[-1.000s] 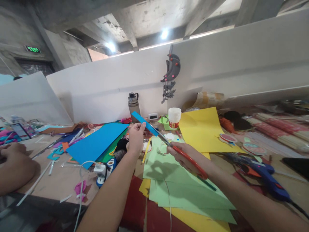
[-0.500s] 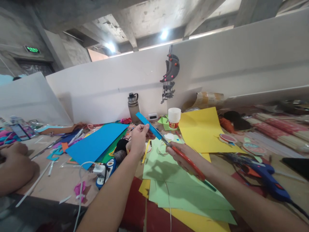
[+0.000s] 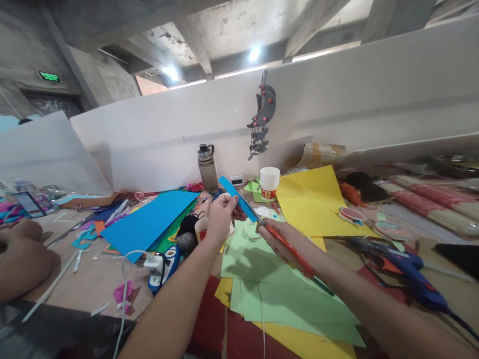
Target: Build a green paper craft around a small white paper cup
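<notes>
My left hand (image 3: 223,215) pinches a narrow blue paper strip (image 3: 239,199), which slants down to the right above the table. Red-handled scissors (image 3: 290,249) are in my right hand (image 3: 280,240), its fingers wrapped round the handles. The scissor blades meet the strip's lower right end. Beneath both hands lie overlapping light green sheets (image 3: 269,299). A large blue sheet (image 3: 153,219) is left of my left hand, and a yellow sheet (image 3: 314,199) lies beyond my right hand.
A bottle (image 3: 207,168) and stacked paper cups (image 3: 269,182) stand near the white partition (image 3: 160,139). A blue glue gun (image 3: 415,279) lies at the right. A power strip (image 3: 164,269) with a white cable is at the left, and another person's hands (image 3: 26,259) rest at the far left.
My left hand and the blue strip have moved slightly to the right, closer to the scissors. My right hand stays in nearly the same place.
</notes>
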`<action>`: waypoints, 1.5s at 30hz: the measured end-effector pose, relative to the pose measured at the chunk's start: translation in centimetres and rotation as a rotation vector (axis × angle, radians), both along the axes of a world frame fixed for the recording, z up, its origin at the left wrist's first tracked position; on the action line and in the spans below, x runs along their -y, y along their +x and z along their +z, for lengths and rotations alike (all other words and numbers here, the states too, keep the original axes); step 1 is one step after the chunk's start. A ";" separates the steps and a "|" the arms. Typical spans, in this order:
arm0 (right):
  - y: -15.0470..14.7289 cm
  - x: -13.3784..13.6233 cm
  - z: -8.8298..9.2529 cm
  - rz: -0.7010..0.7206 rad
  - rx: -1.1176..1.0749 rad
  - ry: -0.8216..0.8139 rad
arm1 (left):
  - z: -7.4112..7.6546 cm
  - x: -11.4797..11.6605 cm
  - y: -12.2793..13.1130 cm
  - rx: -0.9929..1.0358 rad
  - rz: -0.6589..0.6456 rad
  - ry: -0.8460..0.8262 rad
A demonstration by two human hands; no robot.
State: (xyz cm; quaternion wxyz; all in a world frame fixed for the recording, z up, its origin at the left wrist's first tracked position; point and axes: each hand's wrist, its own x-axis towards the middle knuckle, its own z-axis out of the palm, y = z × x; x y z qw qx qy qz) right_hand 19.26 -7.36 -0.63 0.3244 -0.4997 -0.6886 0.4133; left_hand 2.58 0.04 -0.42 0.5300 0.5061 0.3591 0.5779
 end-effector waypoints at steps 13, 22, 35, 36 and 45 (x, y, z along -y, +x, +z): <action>0.0 -0.2 -0.3 -0.049 -0.013 -0.016 | 0.2 0.5 0.4 0.021 -0.043 -0.013; -0.2 -0.1 -0.5 -0.051 0.007 -0.103 | 0.2 -0.2 -0.3 0.055 0.041 -0.003; -0.4 0.3 -0.2 -0.068 -0.012 0.009 | 0.0 0.8 0.7 -0.016 -0.059 -0.008; -0.4 0.3 -0.2 -0.070 -0.022 0.007 | 0.1 0.8 0.7 -0.016 -0.060 -0.010; -0.3 0.2 -0.3 -0.102 -0.027 -0.054 | 0.1 0.7 0.6 -0.001 -0.086 -0.028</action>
